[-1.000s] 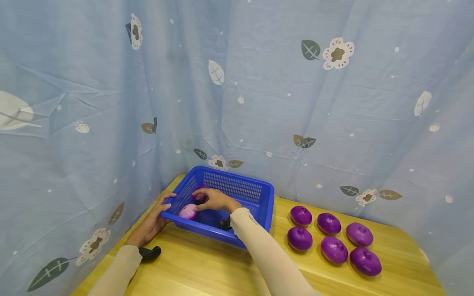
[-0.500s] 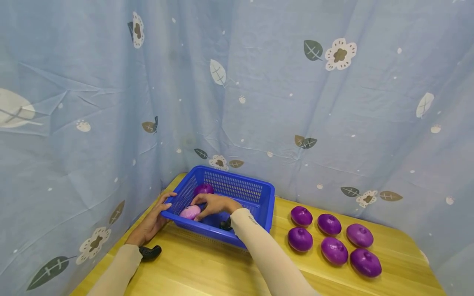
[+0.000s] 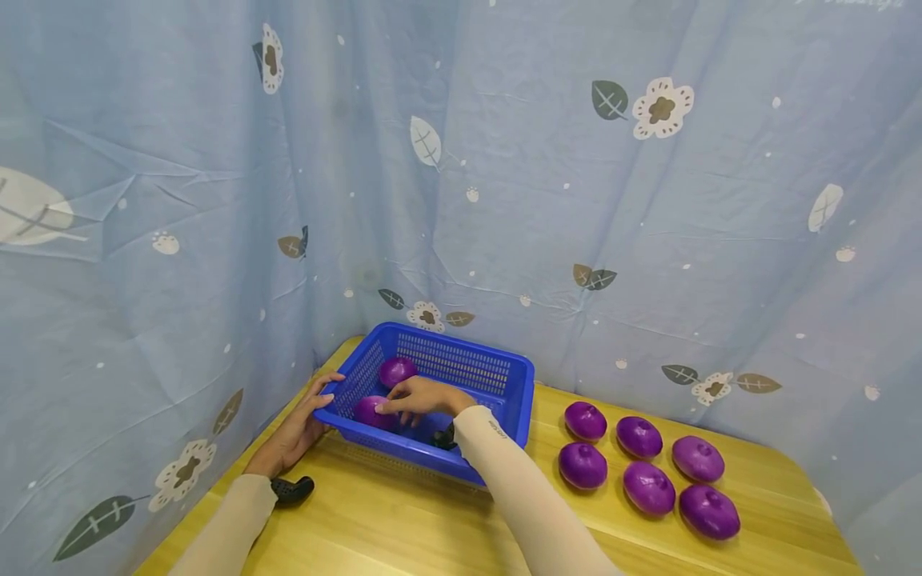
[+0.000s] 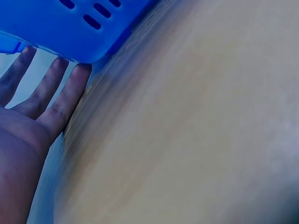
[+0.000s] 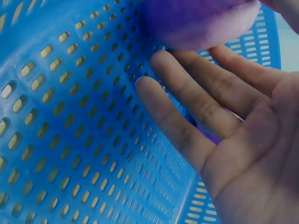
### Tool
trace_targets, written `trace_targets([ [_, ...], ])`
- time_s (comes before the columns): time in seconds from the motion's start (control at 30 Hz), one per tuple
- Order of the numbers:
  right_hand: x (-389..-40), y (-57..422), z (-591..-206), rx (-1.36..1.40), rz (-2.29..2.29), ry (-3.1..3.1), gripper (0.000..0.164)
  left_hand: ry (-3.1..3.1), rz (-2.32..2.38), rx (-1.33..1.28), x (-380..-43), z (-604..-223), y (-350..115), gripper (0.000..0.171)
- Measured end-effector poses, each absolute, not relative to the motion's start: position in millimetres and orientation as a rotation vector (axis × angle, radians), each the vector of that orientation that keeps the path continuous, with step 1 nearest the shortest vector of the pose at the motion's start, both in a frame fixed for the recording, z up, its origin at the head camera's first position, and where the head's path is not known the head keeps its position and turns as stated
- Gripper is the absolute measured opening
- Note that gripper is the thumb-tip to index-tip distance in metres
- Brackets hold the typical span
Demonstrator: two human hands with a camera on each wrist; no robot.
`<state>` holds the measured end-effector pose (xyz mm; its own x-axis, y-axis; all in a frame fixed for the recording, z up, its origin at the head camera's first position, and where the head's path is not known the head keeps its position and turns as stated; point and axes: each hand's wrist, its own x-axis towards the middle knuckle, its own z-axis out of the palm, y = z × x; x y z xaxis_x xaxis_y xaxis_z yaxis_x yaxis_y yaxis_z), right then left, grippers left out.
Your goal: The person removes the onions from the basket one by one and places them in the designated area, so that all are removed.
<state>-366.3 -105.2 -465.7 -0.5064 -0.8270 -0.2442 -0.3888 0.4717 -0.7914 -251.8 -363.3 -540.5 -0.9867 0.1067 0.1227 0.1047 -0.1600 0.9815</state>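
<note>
A purple onion (image 3: 370, 411) with a pale pink underside sits at the near left of the blue basket (image 3: 519, 416). My right hand (image 3: 425, 398) reaches into the basket and touches this onion with a fingertip. In the right wrist view, the fingers of my right hand (image 5: 224, 112) are extended and spread beside the onion (image 5: 201, 23). A second onion (image 3: 398, 372) lies farther back in the basket. At the basket's left corner, my left hand (image 3: 295, 432) rests against the rim. The left wrist view has straight fingers (image 4: 70, 95) touching the basket's outer side (image 4: 51, 28).
Right of the basket, several purple onions (image 3: 650, 488) lie in two rows on the wooden table (image 3: 389, 520). A blue patterned curtain (image 3: 504, 176) hangs behind and to the left. Black devices are worn at the left wrist (image 3: 291, 491) and right wrist (image 3: 444, 437).
The near onion in the basket has turned from pale pink side up to purple side up. My right hand has shifted slightly right and loosened around it. My left hand has stayed put.
</note>
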Motion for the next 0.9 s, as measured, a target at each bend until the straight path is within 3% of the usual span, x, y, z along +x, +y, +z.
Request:
trace_targets([
  [0.23, -365.4, -103.4, -463.5, -0.999, -0.958, 2.062, 0.046, 2.036, 2.379, 0.264, -251.6, -540.7, -364.7, 0.045],
  [0.43, -363.9, -103.4, -463.0, -1.050, -0.920, 2.011, 0.059, 2.041, 2.375, 0.249, -252.1, -541.1, -364.7, 0.046],
  [0.67, -363.9, -109.2, -464.2, -1.101, -0.905, 2.032, 0.057, 1.994, 2.395, 0.282, -252.1, -540.2, -364.6, 0.044],
  [0.9, -365.3, -111.5, -464.5, -1.187, -0.767, 2.124, 0.065, 1.985, 2.393, 0.300, -251.1, -540.0, -364.6, 0.043],
])
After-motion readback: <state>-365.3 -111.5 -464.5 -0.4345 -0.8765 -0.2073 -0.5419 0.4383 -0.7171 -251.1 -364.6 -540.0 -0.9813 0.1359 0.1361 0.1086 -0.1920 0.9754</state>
